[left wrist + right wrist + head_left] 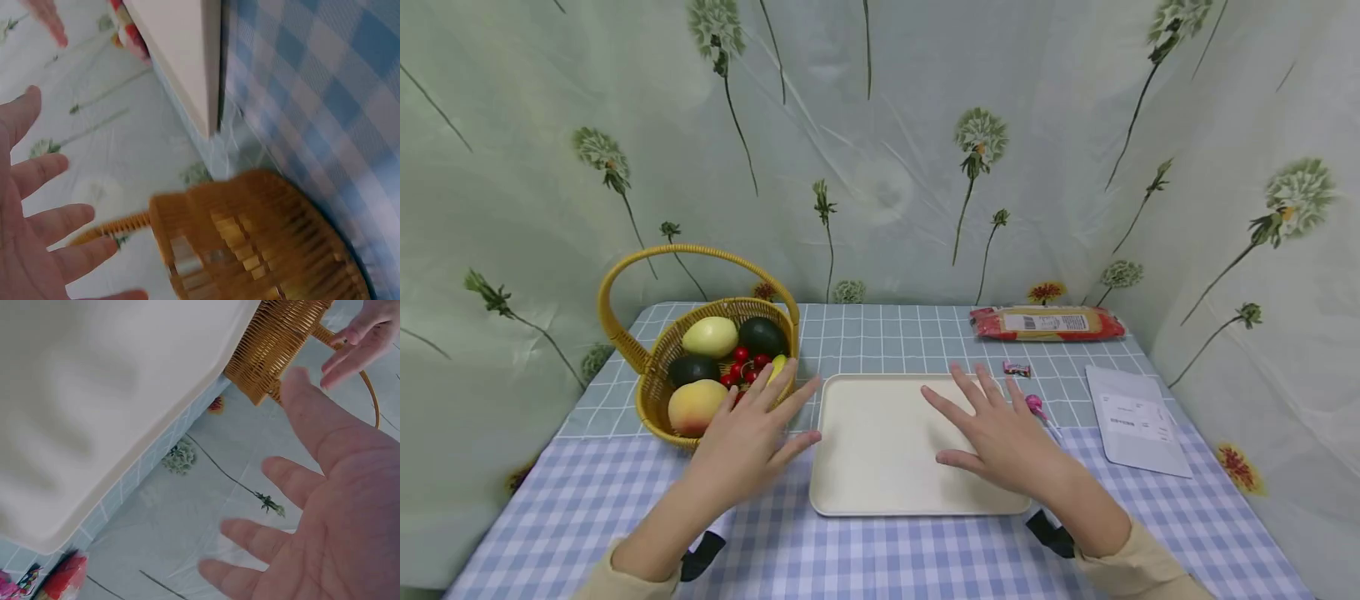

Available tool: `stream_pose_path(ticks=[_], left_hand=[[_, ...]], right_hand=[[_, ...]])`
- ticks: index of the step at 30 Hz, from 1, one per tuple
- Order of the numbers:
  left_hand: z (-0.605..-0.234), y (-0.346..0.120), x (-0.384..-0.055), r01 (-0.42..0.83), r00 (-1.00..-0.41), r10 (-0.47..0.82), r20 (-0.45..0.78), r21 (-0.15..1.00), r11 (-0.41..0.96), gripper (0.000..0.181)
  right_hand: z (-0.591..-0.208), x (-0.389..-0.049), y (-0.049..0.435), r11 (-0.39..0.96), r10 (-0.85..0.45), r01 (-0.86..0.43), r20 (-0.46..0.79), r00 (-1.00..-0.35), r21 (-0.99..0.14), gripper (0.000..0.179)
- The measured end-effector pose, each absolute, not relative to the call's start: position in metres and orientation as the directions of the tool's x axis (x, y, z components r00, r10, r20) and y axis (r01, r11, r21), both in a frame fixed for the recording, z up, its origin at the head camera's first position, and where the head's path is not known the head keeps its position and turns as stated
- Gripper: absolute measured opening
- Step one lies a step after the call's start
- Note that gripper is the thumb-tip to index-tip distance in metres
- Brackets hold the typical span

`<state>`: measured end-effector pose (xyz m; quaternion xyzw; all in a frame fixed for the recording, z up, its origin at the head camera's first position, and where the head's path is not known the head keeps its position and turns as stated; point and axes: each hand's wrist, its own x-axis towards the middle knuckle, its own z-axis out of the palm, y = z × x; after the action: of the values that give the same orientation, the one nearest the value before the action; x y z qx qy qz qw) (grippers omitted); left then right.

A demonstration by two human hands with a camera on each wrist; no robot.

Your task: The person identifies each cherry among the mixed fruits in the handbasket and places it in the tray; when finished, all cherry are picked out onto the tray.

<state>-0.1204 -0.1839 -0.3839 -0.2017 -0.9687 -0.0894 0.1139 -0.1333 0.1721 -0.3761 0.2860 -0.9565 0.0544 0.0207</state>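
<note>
Sweeping over the bench (880, 340) first, stretching wide beneath gridded and checked cloth. Moving to the wicker basket (655, 396), standing on the left with its arched handle (700, 249) upright. Judging it fairly weighty with fruit aboard, reading the weave as stiff with slight give, favouring a full wrap at the top of the arch. Turning to the cream tray (880, 450), lying flat mid-bench, just right of the basket. Expecting something light, rigid, perhaps slippery, and calling for a hold on the raised rim at both short ends.

Spotting the left hand (748, 446) hovering at the basket's near right side, spreading its fingers, grasping nothing. Catching the right hand (1000, 442) over the tray's right half, splaying likewise, released.

Dropping to the peach (697, 406), sitting at the basket's near side, suiting a cupped palm and, if real, bruising easily. Picking out the lollipop (1035, 405), lying beside the tray, offering its thin stick. Noting a wrapped sweet (1017, 368) near the far right corner, looking light. Finishing on cherries (741, 355) amid the larger fruit, probably slick, needing a gentle fingertip pinch.
</note>
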Motion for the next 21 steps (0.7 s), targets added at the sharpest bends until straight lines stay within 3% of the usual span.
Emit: stream_pose_path(ticks=[5,12,18,21], left_hand=[[-0.375,-0.21,-0.12,0.372,-0.901,0.298,0.316,0.209,0.904,0.055],[-0.362,-0.264,-0.117,0.283,-0.895,0.124,0.428,0.333,0.9,0.038],[-0.365,-0.313,-0.116,0.174,-0.883,-0.041,0.468,0.407,0.897,0.037],[-0.369,-0.333,-0.116,0.11,-0.906,-0.099,0.412,0.455,0.884,0.044]], right_hand=[[-0.372,-0.149,0.164,0.792,-0.602,-0.603,0.035,-0.797,-0.1,0.068],[-0.361,-0.176,0.132,0.691,-0.705,-0.677,-0.029,-0.709,-0.254,0.052],[-0.349,-0.194,0.091,0.63,-0.755,-0.67,-0.106,-0.647,-0.392,0.051],[-0.346,-0.202,0.07,0.585,-0.792,-0.696,-0.11,-0.6,-0.416,0.05]])
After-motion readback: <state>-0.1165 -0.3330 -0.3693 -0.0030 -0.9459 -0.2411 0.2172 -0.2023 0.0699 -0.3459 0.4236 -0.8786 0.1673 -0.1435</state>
